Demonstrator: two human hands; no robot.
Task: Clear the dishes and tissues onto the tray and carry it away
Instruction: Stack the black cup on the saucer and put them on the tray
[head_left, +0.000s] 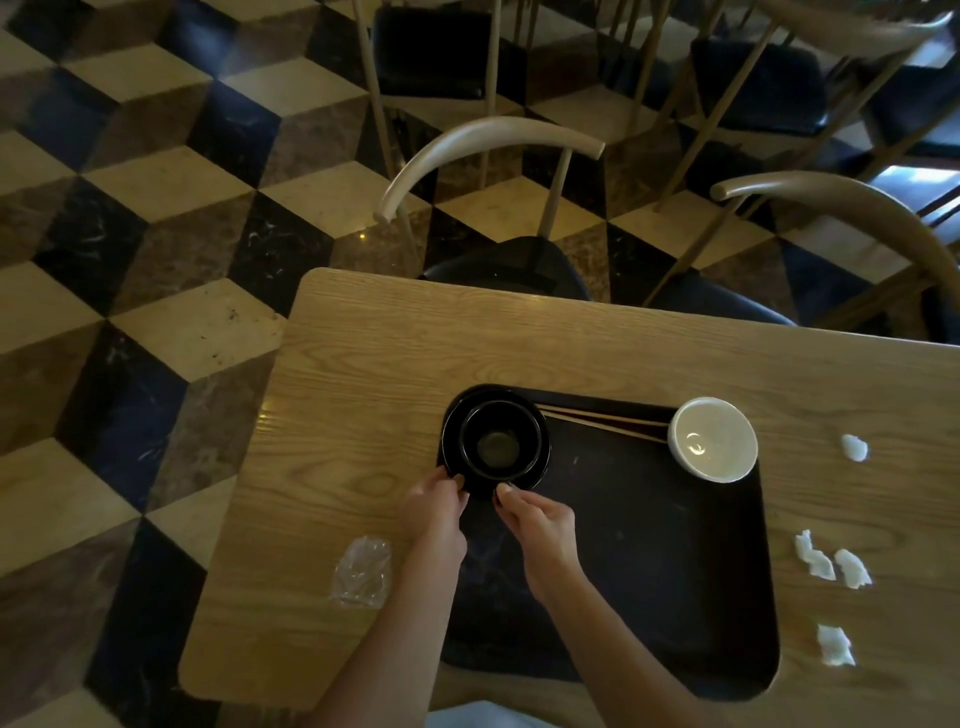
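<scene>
A black tray (665, 545) lies on the wooden table (363, 364). In its far left corner a black bowl (498, 441) sits on a black plate (537, 470). My left hand (434, 506) and my right hand (537, 522) both pinch the plate's near rim. A white bowl (712, 439) stands in the tray's far right corner, and chopsticks (602, 422) lie along the far edge between the two bowls. Several crumpled white tissues (813, 558) lie on the table to the right of the tray.
A crumpled clear plastic wrapper (362, 571) lies on the table left of my left arm. Wooden chairs (493, 156) with dark seats stand beyond the table's far edge. The floor left of the table has a cube-patterned tiling.
</scene>
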